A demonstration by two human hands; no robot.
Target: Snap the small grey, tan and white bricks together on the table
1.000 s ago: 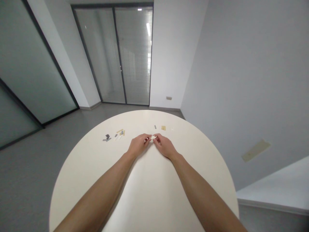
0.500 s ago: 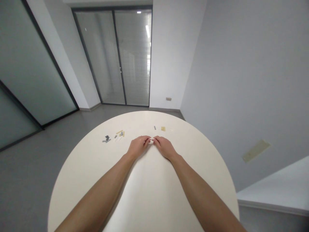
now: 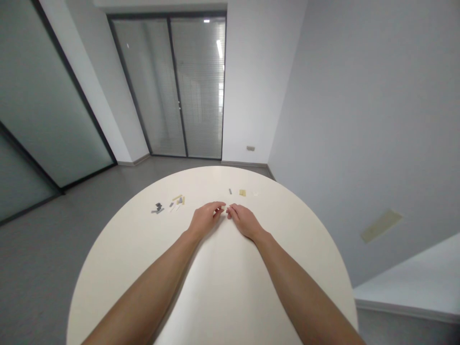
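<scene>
Over the far half of the round table [image 3: 219, 297], my left hand [image 3: 207, 215] pinches a small pale piece [image 3: 224, 207] between thumb and fingers. Its exact kind is too small to make out. My right hand [image 3: 245, 219] is close beside it, fingers curled and pressed together; whatever they hold is hidden or too tiny to name. A narrow gap separates the two sets of fingertips. Just beyond my right hand lie a small grey piece [image 3: 230, 191] and a yellowish piece [image 3: 242, 192].
Left of my hands are a cluster of dark grey pieces [image 3: 157, 208] and a group of yellow, grey and white pieces [image 3: 178, 200]. A faint whitish piece [image 3: 255, 194] lies at the right. Beyond the table stand a glass door [image 3: 197, 86] and walls.
My fingertips have drawn slightly apart; half a second ago both met at a small white piece. My right fingers are more curled now. The loose pieces lie as before.
</scene>
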